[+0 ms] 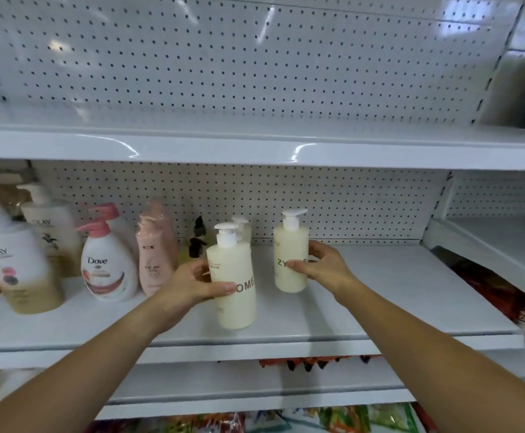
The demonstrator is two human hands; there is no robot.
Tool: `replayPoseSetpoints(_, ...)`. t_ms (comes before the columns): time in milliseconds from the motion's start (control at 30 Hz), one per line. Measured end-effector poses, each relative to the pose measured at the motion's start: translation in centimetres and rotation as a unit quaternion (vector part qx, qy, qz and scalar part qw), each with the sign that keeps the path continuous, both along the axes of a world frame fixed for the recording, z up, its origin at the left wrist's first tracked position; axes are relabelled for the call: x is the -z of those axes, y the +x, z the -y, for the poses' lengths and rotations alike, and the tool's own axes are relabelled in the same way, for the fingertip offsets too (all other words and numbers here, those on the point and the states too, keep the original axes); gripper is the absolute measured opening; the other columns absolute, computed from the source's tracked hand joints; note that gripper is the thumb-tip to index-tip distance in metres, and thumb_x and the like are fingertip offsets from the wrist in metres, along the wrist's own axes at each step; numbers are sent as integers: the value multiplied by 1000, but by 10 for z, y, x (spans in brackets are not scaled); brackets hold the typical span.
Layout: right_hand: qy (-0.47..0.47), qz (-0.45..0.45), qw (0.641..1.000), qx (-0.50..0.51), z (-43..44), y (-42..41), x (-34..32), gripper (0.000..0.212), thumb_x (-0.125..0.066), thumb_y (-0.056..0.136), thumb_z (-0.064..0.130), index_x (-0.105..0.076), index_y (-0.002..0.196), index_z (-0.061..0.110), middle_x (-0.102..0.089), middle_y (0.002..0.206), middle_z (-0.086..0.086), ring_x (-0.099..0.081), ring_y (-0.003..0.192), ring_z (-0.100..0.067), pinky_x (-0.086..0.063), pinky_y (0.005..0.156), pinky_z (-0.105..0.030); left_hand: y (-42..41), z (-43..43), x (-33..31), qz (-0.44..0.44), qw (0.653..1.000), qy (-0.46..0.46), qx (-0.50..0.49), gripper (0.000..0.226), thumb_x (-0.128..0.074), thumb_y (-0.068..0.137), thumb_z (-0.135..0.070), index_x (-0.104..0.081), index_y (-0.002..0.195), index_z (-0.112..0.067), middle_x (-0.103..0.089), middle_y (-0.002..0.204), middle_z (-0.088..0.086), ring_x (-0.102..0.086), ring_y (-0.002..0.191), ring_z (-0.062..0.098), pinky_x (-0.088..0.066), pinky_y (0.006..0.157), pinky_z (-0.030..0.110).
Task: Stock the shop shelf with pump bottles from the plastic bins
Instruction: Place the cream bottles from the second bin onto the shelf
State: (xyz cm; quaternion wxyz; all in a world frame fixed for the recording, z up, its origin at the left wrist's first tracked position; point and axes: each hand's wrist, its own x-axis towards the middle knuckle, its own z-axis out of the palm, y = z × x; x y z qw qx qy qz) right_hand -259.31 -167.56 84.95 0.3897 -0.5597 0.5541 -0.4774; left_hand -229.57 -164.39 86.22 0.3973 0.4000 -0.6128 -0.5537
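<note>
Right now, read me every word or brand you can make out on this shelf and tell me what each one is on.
"OLAY": front cream bottle, far left.
"OLAY": rear cream bottle behind it.
"Dove": white bottle, pink pump.
"OME": pale pump bottle held by the left hand, earlier letters covered.
"ZY": second pale pump bottle held by the right hand, rest covered.
Too blurred: pink bottle label, all small print.

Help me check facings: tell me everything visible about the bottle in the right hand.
The pale cream plastic bottle is a cylinder with a white pump, spout pointing right. Dark front lettering starting ZY is partly hidden by the thumb. It stands upright on the white shelf, gripped round its middle by the right hand.
</note>
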Motion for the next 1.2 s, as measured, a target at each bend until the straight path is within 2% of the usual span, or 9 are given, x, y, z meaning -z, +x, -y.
replayPoseSetpoints(67,1,3,1000,-3,8,-1,3,54,-88,70,22,-65,119,23,-68,119,6,-65,107,-10,-54,95,-37,-1,-1,3,1,1000,7,-1,75,-92,53,-28,-65,122,-17,-72,117,3,-68,110,21,-55,93,37)
replayPoseSetpoints(167,1,5,1000,-10,21,2,8,50,-85,74,19,-64,120,21,-66,118,7,-62,105,-1,-49,82,-20,-1,3,8,11,1000,12,-18,68,-92,61,-14,-64,123,-15,-72,118,3,-68,111,21,-54,96,38)
replayPoseSetpoints(267,5,4,1000,-3,36,4,18,50,-86,74,20,-65,120,21,-66,118,7,-61,108,-5,-48,90,-27,-2,8,9,20,999,11,-29,63,-87,64,-12,-64,123,-17,-72,118,1,-68,111,19,-53,97,38)
replayPoseSetpoints(400,15,-3,1000,-15,55,10,27,52,-86,73,16,-65,121,18,-69,113,5,-65,102,-7,-50,80,-21,-2,16,14,32,999,17,-36,63,-88,62,-15,-65,121,-19,-73,116,-2,-68,110,16,-53,98,36)
replayPoseSetpoints(567,30,5,999,-32,81,15,35,49,-87,72,12,-68,116,20,-72,111,5,-69,101,-9,-54,88,-28,0,27,17,49,998,22,-39,64,-91,63,-15,-65,121,-21,-72,116,-2,-67,110,14,-51,101,40)
replayPoseSetpoints(733,37,2,999,-34,106,20,38,47,-87,72,11,-68,113,24,-72,106,9,-68,97,-5,-53,82,-22,4,37,20,56,998,27,-29,74,-92,54,-29,-65,123,-23,-71,120,-2,-66,113,15,-51,102,41)
replayPoseSetpoints(933,40,11,998,-40,127,26,52,45,-87,72,8,-70,110,23,-74,107,7,-70,93,-4,-55,80,-22,7,45,22,47,998,22,-25,74,-92,55,-27,-65,123,-21,-71,121,1,-67,113,19,-53,99,45)
replayPoseSetpoints(1100,47,18,998,-45,135,25,60,47,-87,69,6,-71,110,23,-75,107,6,-71,100,-12,-55,95,-38,8,47,23,38,999,18,-21,72,-92,55,-25,-65,121,-20,-71,120,3,-67,113,22,-53,98,46)
replayPoseSetpoints(1200,49,-2,997,-63,133,21,55,49,-87,71,9,-69,113,28,-74,110,9,-70,103,-10,-53,99,-39,7,47,24,42,999,15,-16,71,-92,54,-25,-66,120,-20,-72,118,3,-67,112,22,-54,97,46)
